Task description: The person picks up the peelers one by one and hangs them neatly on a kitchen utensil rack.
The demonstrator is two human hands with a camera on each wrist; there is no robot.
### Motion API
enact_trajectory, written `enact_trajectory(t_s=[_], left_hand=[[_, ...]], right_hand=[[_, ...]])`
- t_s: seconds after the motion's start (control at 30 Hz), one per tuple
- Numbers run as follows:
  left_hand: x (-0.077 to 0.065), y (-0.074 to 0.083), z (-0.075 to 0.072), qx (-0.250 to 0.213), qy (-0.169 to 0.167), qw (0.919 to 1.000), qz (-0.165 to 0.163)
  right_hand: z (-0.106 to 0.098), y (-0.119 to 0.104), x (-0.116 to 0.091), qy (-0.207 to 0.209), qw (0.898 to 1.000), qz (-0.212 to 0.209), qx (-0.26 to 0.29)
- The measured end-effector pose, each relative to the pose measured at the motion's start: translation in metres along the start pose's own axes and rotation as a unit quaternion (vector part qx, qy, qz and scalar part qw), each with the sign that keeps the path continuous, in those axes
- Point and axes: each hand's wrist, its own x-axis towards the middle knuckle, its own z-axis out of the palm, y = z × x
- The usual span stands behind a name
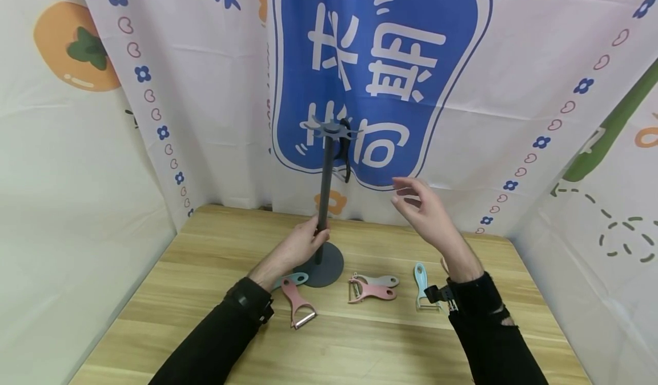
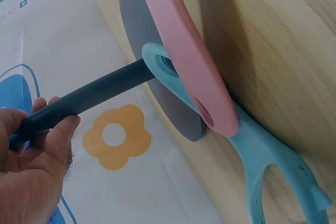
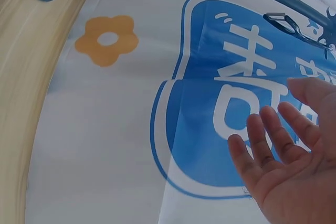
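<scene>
My left hand (image 1: 299, 243) grips the dark pole (image 1: 326, 185) of an upright stand, low down, above its round grey base (image 1: 329, 268). A ring of hooks (image 1: 333, 129) tops the pole, and a black peeler (image 3: 294, 29) hangs from it on the right side. My right hand (image 1: 429, 213) is in the air to the right of the pole, fingers loosely bent and holding nothing. Beside the base, below my left hand, a pink peeler (image 2: 194, 61) lies across a teal peeler (image 2: 262, 145); the left wrist hides part of the teal one in the head view.
Right of the base, a second pink peeler (image 1: 377, 291) overlaps a pale grey peeler (image 1: 384, 280). Farther right lies a light blue peeler (image 1: 420, 276), near a beige handle (image 1: 445, 265) partly behind my right wrist. A printed cloth (image 1: 462, 162) hangs behind the wooden table (image 1: 360, 345).
</scene>
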Motion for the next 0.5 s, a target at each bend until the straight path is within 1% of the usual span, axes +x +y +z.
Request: enact_trajectory(t_s=[0.2,0.37,0.5], left_hand=[[-0.001,0.001,-0.001,-0.003,-0.002,1.0000,-0.002],[-0.001,0.000,0.000,-0.004,-0.002,1.0000,-0.001],[-0.001,0.000,0.000,-0.009,0.000,1.0000,-0.001]], right_hand=[[-0.006,0.008,-0.011,0.008,1.000,0.002,-0.013],[-0.012,0.013,-0.020,0.008,0.999,0.019,-0.035],[-0.017,0.018,-0.027,0.009,0.998,0.024,-0.053]])
